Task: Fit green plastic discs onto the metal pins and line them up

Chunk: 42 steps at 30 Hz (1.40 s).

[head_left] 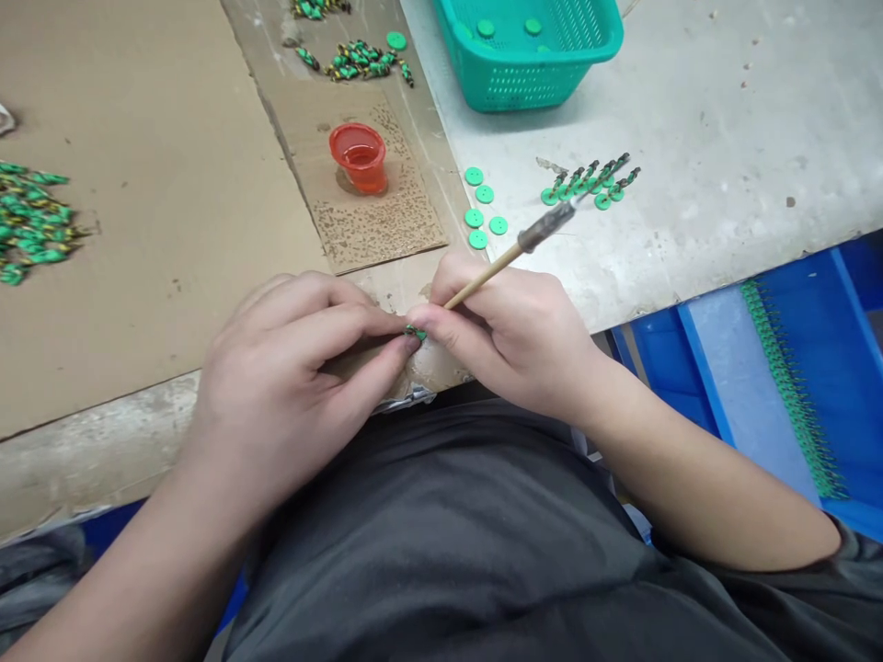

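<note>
Between the thumb and forefinger of my left hand (290,359) is a small green figure (416,332) with dark marks, mostly covered by the fingertips. My right hand (510,331) meets it there, its thumb and fingertips pressed close to the piece. Across that same hand lies a thin wooden stick (487,273) with a dark wrapped end, tilted up to the right; whether it is a brush or another tool I cannot tell. Beyond the hands lie several loose green button-like discs (474,218). Farther right, small dark-topped figures (593,179) stand on similar discs.
A red cup (360,158) of liquid stands on speckled cardboard (386,225). Heaps of green-and-yellow figures lie at left (34,221) and at the back (359,61). A green basket (528,83) holds discs. Below the table edge, a blue crate (842,368) contains a row of green pieces (793,386).
</note>
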Motion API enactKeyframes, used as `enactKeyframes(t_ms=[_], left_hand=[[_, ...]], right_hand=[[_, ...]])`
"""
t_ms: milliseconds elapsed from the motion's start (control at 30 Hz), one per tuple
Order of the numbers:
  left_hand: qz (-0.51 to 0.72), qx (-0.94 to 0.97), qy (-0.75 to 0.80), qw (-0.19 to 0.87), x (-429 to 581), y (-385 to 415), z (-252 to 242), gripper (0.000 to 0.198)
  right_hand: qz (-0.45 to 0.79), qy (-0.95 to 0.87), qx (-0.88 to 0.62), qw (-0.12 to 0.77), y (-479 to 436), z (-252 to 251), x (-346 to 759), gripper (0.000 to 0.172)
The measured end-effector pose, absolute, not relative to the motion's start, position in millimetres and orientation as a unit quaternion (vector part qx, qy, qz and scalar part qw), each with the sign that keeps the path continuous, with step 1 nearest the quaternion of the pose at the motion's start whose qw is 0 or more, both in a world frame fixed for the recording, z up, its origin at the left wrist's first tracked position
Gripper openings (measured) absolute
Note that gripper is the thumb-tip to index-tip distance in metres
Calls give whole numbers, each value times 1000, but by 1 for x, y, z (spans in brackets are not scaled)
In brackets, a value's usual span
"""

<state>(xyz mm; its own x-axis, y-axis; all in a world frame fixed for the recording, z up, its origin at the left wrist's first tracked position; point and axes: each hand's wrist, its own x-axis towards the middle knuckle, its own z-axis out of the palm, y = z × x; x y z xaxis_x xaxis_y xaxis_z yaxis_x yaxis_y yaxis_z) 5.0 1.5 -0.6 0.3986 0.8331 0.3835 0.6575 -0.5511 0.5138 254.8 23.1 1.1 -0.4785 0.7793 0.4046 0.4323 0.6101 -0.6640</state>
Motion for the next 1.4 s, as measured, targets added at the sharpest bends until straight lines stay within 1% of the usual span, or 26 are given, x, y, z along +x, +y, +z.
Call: enactKeyframes(t_ms=[233,367,433,533,633,733,833,900,1000,1200,1300,1400], left_hand=[[305,830,448,134,6,1,0,11],[300,828,452,143,5,2,0,11],[298,826,454,149,4,2,0,11],[306,828,446,146,3,4,-1,14],[306,830,441,150,3,6,-1,16],[295,820,458,173,1,5,1,18],[282,813,473,191,-2,1,6,18],[283,808,477,199,-2,-2,8,18],[307,792,481,217,5,0,11,19],[336,763,467,296,18,19,16,12],[347,721,483,357,13,24,28,16],[352,649,488,466,4,23,45,26]], right_hand=[[269,-825,-365,336,26,7,252,27],[297,-819,-385,306,29,13,249,32],[303,-815,-393,300,29,14,247,32],[310,-810,-368,334,29,12,242,28],[316,-807,-361,345,30,9,239,31],[325,-781,-405,347,25,10,242,31],[353,-699,-463,414,11,12,251,29],[377,-642,-491,453,1,11,258,32],[396,-621,-499,457,-8,5,263,35],[397,-622,-506,447,-8,-6,263,31],[402,-622,-503,445,-9,-5,264,30],[381,-642,-494,446,-11,-6,264,27]])
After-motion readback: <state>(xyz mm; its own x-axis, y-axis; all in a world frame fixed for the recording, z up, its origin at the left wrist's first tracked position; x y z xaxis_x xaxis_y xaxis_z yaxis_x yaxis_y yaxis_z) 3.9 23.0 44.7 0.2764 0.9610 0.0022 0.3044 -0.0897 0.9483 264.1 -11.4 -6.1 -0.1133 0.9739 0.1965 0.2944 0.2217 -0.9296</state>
